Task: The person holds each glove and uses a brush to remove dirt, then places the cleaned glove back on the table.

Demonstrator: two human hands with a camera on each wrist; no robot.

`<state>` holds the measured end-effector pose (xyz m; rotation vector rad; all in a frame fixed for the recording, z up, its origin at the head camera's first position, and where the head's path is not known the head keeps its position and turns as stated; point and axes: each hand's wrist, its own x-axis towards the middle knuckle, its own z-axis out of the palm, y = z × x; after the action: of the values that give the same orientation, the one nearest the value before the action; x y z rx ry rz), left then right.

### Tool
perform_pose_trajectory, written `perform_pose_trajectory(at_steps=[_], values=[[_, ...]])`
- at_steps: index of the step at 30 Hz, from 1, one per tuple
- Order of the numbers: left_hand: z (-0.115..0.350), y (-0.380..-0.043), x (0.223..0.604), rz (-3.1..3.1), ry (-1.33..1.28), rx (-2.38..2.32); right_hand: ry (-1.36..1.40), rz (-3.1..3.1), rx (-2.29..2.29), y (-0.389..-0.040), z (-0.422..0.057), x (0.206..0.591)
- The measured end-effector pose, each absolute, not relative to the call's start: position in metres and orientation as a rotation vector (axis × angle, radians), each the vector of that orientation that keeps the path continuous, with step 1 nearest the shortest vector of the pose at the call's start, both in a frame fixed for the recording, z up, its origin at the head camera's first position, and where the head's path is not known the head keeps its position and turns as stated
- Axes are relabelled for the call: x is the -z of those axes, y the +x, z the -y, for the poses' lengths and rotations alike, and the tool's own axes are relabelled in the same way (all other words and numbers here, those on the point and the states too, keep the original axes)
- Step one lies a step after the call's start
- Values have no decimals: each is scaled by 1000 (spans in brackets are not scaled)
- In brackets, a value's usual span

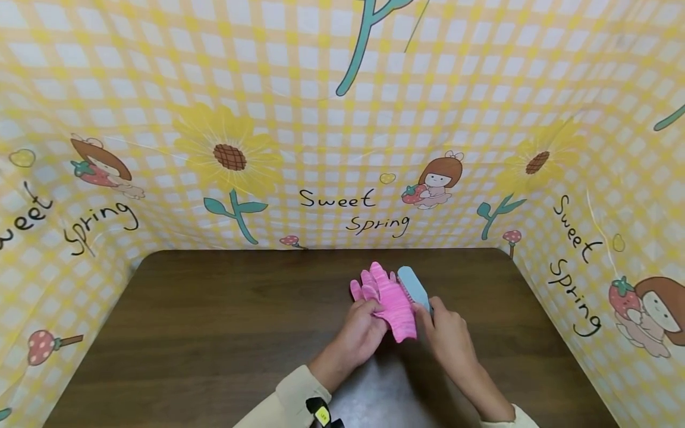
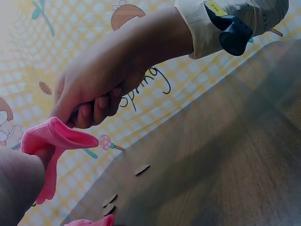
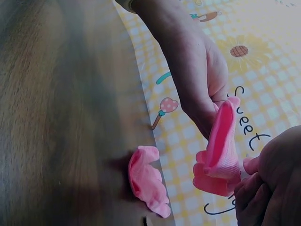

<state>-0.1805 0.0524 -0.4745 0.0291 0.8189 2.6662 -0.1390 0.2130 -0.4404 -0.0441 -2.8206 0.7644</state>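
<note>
My left hand (image 1: 360, 334) grips a pink knitted glove (image 1: 393, 302), its thumb lying over the fabric and the glove's fingers pointing away from me. In my right hand (image 1: 449, 337) is a light blue brush (image 1: 413, 285), bristles turned toward the glove's right edge and apparently touching it. The right wrist view shows the cuff opening of the held glove (image 3: 222, 146) between both hands. A second pink glove (image 3: 146, 181) lies crumpled on the table there; from the head view it is largely hidden behind the held one.
A dark wooden table (image 1: 214, 333) lies beneath the hands. Yellow checked cloth (image 1: 332, 142) with printed figures walls it at the back and both sides. Several small flat brownish pieces, one of them a sliver (image 2: 142, 169), appear on the tabletop in the left wrist view.
</note>
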Motion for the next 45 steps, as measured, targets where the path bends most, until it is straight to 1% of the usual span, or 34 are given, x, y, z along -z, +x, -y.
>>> perform_pose_trajectory(at_steps=[8,16,19,23,29,36,45], values=[[-51,-179,476,-810,59,-2670,-68,2841,-752,-145,-224,444],[-39,-185,475,-866,115,-2682,-145,2823,-755,-154,-238,444],[-36,-186,474,-885,118,-2670,-120,2826,-853,-151,-230,441],[-32,-187,472,-904,142,-2662,8,2852,-960,-144,-209,435],[-27,-187,468,-960,242,-2620,183,2876,-857,-137,-182,433],[-22,-186,464,-994,256,-2597,187,2804,-693,-138,-174,433],[-18,-187,463,-994,250,-2605,131,2779,-673,-143,-183,433]])
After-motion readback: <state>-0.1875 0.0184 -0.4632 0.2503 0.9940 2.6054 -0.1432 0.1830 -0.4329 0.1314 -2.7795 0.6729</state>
